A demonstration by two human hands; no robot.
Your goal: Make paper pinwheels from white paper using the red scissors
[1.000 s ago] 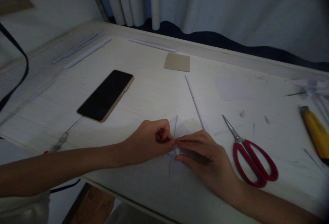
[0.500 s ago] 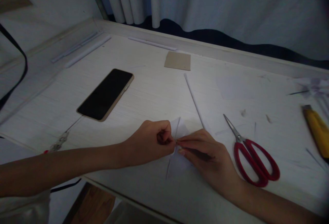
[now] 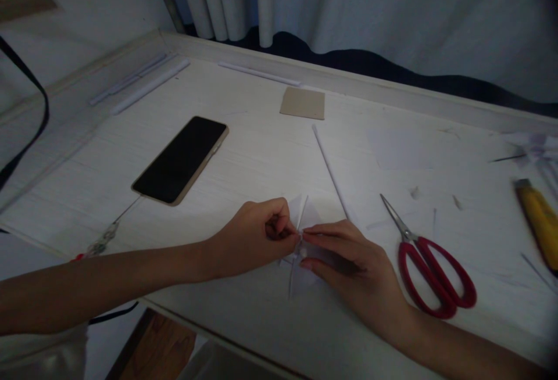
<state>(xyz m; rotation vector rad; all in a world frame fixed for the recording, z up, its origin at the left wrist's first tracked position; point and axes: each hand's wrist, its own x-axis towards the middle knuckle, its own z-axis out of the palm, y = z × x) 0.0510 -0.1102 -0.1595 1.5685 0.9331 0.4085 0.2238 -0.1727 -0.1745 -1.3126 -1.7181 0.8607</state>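
Note:
My left hand is closed, its thumb and index finger pinching the middle of a small white paper piece. Thin white strips stick out from this piece above and below the fingers. From the right, the fingertips of my right hand meet the same spot. Its index finger touches the middle and its thumb sits a little lower, with a bit of white paper between them. Fingers hide the centre of the piece. Close to my right hand lie scissors with red handles and a thin rolled paper stick.
A black-screened phone lies on the white table. Behind are a beige card and white paper rolls. A faint white sheet and a yellow-handled tool are on the right.
My right thumb has moved slightly away from the index finger. The paper piece has shifted and turned a little between my hands, showing more white below the left fingers.

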